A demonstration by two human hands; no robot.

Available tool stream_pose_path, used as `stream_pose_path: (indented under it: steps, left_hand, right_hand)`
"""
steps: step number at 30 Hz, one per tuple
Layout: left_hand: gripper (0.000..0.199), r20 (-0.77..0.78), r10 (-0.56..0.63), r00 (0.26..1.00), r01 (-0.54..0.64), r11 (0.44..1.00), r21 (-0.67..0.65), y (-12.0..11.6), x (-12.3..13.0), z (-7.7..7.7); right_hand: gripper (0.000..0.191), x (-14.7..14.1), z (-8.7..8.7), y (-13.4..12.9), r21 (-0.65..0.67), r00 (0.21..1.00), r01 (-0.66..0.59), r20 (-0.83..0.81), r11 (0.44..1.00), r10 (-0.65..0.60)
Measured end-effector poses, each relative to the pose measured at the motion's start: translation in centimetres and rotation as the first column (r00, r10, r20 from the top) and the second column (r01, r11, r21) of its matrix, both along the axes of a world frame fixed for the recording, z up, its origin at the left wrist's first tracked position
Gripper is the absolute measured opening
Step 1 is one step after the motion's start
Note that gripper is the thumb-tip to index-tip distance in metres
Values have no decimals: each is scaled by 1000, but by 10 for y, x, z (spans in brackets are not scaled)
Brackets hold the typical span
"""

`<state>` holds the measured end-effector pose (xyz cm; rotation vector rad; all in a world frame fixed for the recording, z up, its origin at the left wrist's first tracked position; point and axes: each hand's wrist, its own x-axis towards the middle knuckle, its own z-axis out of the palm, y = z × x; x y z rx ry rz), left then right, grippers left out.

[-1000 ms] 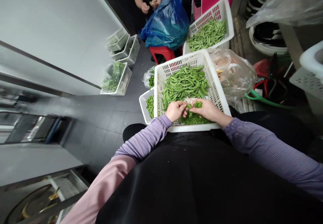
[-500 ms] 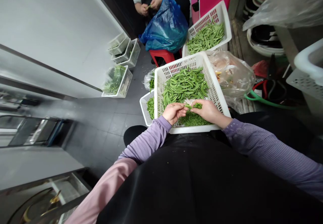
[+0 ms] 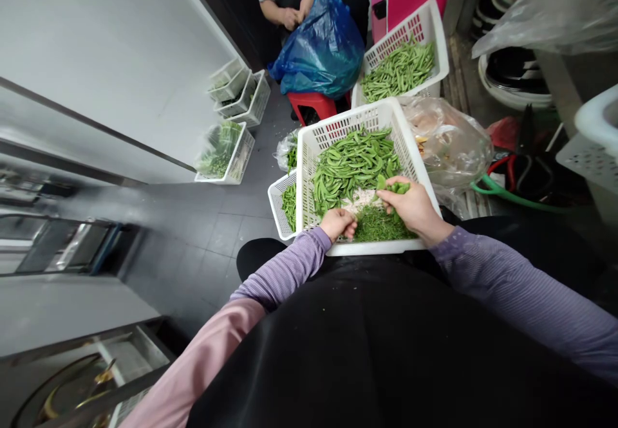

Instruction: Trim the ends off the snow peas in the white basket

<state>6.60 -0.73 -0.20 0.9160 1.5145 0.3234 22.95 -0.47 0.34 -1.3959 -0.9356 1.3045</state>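
Note:
A white slotted basket (image 3: 421, 177) rests at my lap, with a heap of green pea pods (image 3: 357, 158) in its far part. Fine green trimmings (image 3: 376, 225) lie in its near part, beside pale scraps (image 3: 360, 199). My right hand (image 3: 408, 203) is closed around several green pods over the basket's right side. Near the front left of the trimmings, my left hand (image 3: 339, 223) has its fingers pinched together; anything between the fingertips is too small to make out.
Ahead, a blue plastic bag (image 3: 321, 48) sits on a red stool (image 3: 313, 103) before a seated person. Another pod basket (image 3: 437, 42) and a clear bag (image 3: 449, 141) are at right. Scissors (image 3: 526, 164) lie farther right. Smaller baskets (image 3: 239, 158) stand on the floor at left.
My hands have moved apart: the left toward the near left of the basket, the right up and to the right with the pods. More of the trimmings and pale scraps shows between them.

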Motion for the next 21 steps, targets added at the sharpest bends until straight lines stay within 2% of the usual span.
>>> stream_pose_path:
  steps: [2, 3, 5, 7, 8, 10, 12, 13, 15, 17, 19, 20, 21]
  left_hand:
    - [8, -198, -200, 959, 188, 979, -79, -1, -6, -9]
    - [15, -265, -275, 924, 265, 962, -70, -1, -8, -10]
    - [37, -337, -333, 881, 377, 924, 72, 3, -8, -4]
    - [45, -304, -349, 887, 423, 877, 229, 8, -2, 9]
    - [38, -251, -369, 895, 429, 867, 255, 10, 2, 17]
    - [20, -135, -418, 899, 438, 870, 226, 14, 10, 29]
    - [22, -120, -467, 876, 482, 856, 184, 15, 15, 38]
    - [26, -176, -501, 847, 528, 829, 183, 16, 17, 41]
    - [27, -386, -574, 722, 671, 717, 187, 17, 15, 45]
    - [25, -612, -612, 500, 828, 544, 133, 18, 12, 50]
    - [21, -742, -603, 293, 915, 402, 34, 20, 8, 56]
    - [19, -767, -600, 229, 933, 360, -3, 21, 7, 60]
    - [18, -774, -603, 196, 944, 331, -19, 22, 6, 64]
  right_hand:
    - [39, 5, -1, 5, -12, 981, 90, -170, 996, -91]
    - [42, 6, -2, 7, -23, 969, 101, -224, 995, -103]
    - [47, 7, -4, 9, -62, 956, 60, -282, 996, -75]
    - [50, 5, -6, 7, -99, 954, -13, -299, 995, -17]
    - [50, 3, -8, 6, -107, 955, -46, -297, 993, 13]
    - [48, -1, -10, 4, -100, 958, -105, -276, 989, 74]
    - [41, -1, -10, 3, -100, 971, -156, -200, 983, 134]
    - [36, 1, -9, 2, -93, 982, -164, -110, 982, 153]
    - [27, 7, -3, 2, 4, 973, -132, 190, 991, 129]
    - [21, 14, 4, 2, 204, 862, -150, 506, 967, 27]
    - [19, 18, 7, 1, 326, 725, -308, 688, 894, -2]
    - [19, 18, 7, 0, 318, 670, -416, 740, 852, 51]
    - [17, 16, 6, -1, 280, 619, -526, 774, 803, 135]
